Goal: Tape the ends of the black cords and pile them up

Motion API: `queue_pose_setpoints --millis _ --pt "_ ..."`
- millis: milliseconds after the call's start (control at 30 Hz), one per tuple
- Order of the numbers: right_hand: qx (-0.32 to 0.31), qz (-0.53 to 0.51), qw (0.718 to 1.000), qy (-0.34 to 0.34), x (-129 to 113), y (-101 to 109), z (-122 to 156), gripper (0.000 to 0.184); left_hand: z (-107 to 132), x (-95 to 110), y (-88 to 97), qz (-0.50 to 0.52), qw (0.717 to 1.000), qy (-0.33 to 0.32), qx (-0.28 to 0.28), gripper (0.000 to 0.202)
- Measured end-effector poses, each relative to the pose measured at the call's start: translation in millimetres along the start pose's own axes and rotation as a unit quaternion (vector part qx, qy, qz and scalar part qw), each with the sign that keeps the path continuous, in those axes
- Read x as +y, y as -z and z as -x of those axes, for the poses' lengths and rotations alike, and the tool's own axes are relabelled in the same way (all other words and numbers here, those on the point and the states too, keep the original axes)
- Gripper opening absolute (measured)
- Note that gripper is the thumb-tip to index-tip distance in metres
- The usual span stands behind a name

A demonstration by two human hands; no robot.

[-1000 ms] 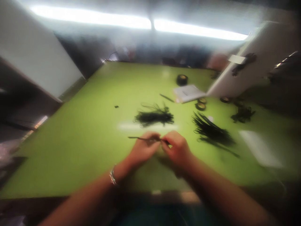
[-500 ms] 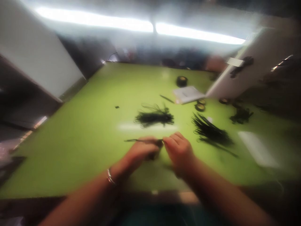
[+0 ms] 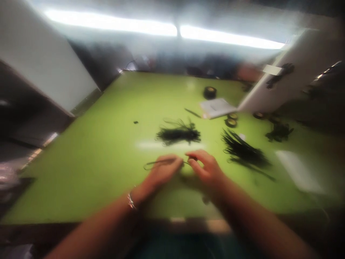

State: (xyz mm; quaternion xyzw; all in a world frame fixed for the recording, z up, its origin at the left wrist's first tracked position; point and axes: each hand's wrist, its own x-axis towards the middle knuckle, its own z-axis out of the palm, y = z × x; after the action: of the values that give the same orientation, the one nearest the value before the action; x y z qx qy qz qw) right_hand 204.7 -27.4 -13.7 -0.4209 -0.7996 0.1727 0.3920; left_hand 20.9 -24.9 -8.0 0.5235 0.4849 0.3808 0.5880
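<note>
Both hands are close together above the front middle of the green table (image 3: 107,172). My left hand (image 3: 165,169) is closed around a thin black cable (image 3: 159,162), whose looped end sticks out to the left. The cable's other end shows in the small gap between the hands. My right hand (image 3: 206,166) curls at that end, thumb and forefinger bent around a small dark piece too blurred to name. Just beyond the hands lies a bundle of black cables (image 3: 178,135). A second cable bundle (image 3: 246,149) lies to the right of my right hand.
Black tape rolls (image 3: 210,92) with yellow cores, a white notepad (image 3: 217,108) and a dark pen (image 3: 192,112) lie farther back. At right are a dark tangled heap (image 3: 279,131) and a pale flat block (image 3: 299,172). White panels (image 3: 280,72) flank the table.
My right hand's fingers have loosened and spread from their tight pinch, and a dark piece now shows between them. The left hand has turned slightly, and the cable's loop now looks wider.
</note>
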Motion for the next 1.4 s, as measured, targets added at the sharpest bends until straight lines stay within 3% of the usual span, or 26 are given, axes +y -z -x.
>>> queue_pose_setpoints --millis 133,267,400,533,600,800,1000,1200,1300,1400 --pt "-0.057 -0.024 0.997 -0.043 -1.8 -1.3 -0.6 0.016 -1.1 -2.7 -0.8 -0.130 0.986 -0.106 0.002 0.027" --pt "-0.034 -0.044 0.996 -0.074 -8.7 -2.6 -1.0 0.014 -1.5 -5.9 -2.7 -0.143 0.977 -0.153 0.028 0.024" --pt "-0.057 -0.081 0.985 -0.142 -12.8 0.0 -3.2 0.013 -2.3 -8.8 -2.4 -0.145 0.972 -0.182 0.029 0.022" --pt "-0.053 -0.056 0.990 -0.115 -13.4 3.6 -3.6 0.015 -3.4 -9.9 -1.4 -0.177 0.960 -0.218 0.005 0.023" --pt "-0.039 -0.039 0.994 -0.099 -12.8 4.8 -3.4 0.017 -3.6 -8.1 -1.0 -0.187 0.962 -0.197 -0.010 0.027" --pt "0.014 -0.017 0.999 -0.033 -5.6 1.1 -2.7 0.016 -3.5 -3.8 0.5 -0.086 0.994 -0.017 -0.067 0.030" --pt "0.037 0.105 0.988 0.108 -4.7 0.1 -1.2 0.018 -1.6 -3.6 0.2 0.077 0.994 0.056 -0.061 0.022" --pt "0.046 0.202 0.948 0.242 -3.6 3.8 2.5 0.020 1.1 -3.6 -2.7 0.134 0.985 0.104 -0.023 0.033" --pt "0.041 0.202 0.953 0.224 0.0 0.7 2.2 0.016 0.3 -5.4 -2.0 0.107 0.989 0.098 -0.016 0.034" --pt "0.026 0.139 0.980 0.139 1.4 -2.6 0.1 0.012 -0.1 -4.4 0.3 0.022 0.999 0.046 -0.013 0.030"
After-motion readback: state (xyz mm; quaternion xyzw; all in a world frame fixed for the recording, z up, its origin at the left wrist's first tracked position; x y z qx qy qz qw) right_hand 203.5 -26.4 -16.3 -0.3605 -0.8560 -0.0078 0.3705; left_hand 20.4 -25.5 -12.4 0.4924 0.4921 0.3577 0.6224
